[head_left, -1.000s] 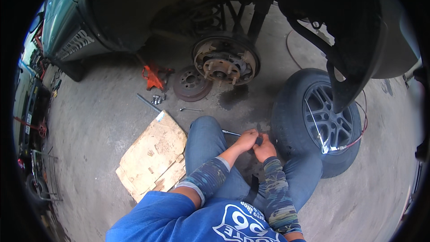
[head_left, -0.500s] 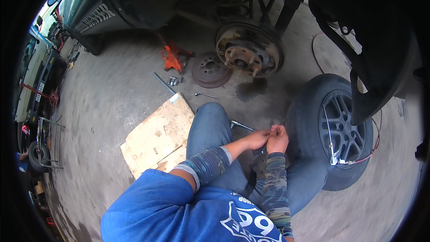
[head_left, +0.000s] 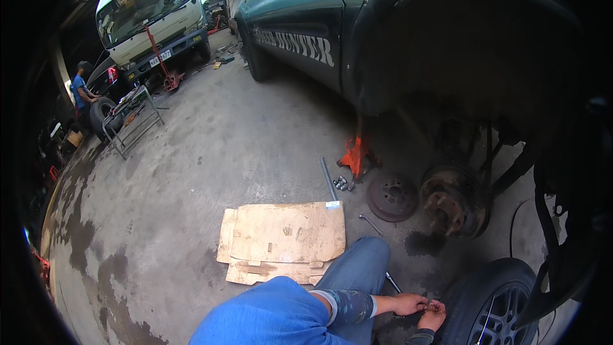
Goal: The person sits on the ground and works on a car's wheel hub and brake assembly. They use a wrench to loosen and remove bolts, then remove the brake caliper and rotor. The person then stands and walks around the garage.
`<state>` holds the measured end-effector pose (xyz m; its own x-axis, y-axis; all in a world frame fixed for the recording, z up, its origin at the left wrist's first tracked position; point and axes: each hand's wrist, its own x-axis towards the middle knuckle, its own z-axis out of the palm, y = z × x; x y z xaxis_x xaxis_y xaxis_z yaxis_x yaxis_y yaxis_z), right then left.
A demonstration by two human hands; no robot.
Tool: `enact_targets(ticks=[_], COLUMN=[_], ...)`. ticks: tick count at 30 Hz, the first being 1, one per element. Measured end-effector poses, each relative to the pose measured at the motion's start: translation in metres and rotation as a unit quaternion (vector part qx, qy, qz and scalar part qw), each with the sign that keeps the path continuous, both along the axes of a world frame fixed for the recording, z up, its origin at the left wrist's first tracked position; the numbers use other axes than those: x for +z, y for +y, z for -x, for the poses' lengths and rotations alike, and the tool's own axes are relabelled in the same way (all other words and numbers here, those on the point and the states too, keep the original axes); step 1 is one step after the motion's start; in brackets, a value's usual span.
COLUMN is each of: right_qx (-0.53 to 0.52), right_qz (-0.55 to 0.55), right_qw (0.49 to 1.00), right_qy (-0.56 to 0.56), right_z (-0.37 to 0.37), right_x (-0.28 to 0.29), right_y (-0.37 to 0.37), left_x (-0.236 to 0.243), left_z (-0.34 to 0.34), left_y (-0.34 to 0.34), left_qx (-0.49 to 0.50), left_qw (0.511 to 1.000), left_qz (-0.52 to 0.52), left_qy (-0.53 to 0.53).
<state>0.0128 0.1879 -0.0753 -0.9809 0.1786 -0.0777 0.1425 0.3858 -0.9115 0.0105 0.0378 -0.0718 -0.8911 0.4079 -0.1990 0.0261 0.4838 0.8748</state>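
Low in the head view, my left hand (head_left: pixel 407 304) and my right hand (head_left: pixel 433 317) meet fingertip to fingertip above the floor, beside my bent knee. Both are closed in a pinch; whatever sits between the fingers is too small and hidden to name. Just right of them lies a wheel with a black tire (head_left: pixel 461 301) and dark spoked rim. A ratchet wrench (head_left: pixel 394 282) rests on the floor behind my left wrist. Farther off are the bare wheel hub (head_left: pixel 445 207) with rusty studs, a brake drum (head_left: pixel 392 197) lying flat, and a thin wrench (head_left: pixel 370 225).
A flattened cardboard sheet (head_left: pixel 281 233) lies left of my knee. Beyond it are a metal pipe (head_left: pixel 328 179), several sockets (head_left: pixel 343 183) and an orange jack stand (head_left: pixel 355 157) under the green vehicle (head_left: pixel 300 19). A truck (head_left: pixel 153 13), metal stand (head_left: pixel 137 121) and another person (head_left: pixel 82 92) are far left.
The view has swung up and to the left, bringing the truck and the other person into fuller sight. My hands stay together in a pinch near the wheel.
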Motion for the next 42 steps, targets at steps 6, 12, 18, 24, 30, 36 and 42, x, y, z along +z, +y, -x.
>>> enact_targets(ticks=[6,12,18,24,30,36,42], right_qx=[0.186,0.184,0.17,0.194,0.152,0.133,0.117], right_qz=[-0.092,-0.026,-0.092,-0.04,-0.013,-0.028,-0.066], right_qw=[0.978,0.979,0.979,0.979,0.986,0.99,0.99], right_qy=[-0.02,-0.086,-0.072,-0.049,-0.071,-0.048,-0.035], right_z=[0.02,0.029,0.025,0.021,0.023,0.017,0.014], right_x=[-0.015,-0.006,0.016,0.032,0.04,0.038,0.044], right_y=[0.029,0.023,0.02,0.023,0.016,0.01,0.003], left_x=[0.005,0.008,0.018,0.037,0.045,0.041,0.043], left_z=[-0.003,-0.005,-0.008,-0.007,-0.006,-0.003,-0.001], left_y=[-0.005,-0.009,-0.003,-0.004,-0.008,-0.009,-0.003], left_qx=[-0.042,-0.019,-0.023,0.034,0.071,0.074,0.041], left_qw=[0.998,0.997,0.995,0.997,0.997,0.997,0.997], left_qz=[0.038,0.062,0.081,0.065,0.026,0.03,0.06], left_qy=[0.002,-0.03,-0.046,0.008,-0.014,0.019,0.008])
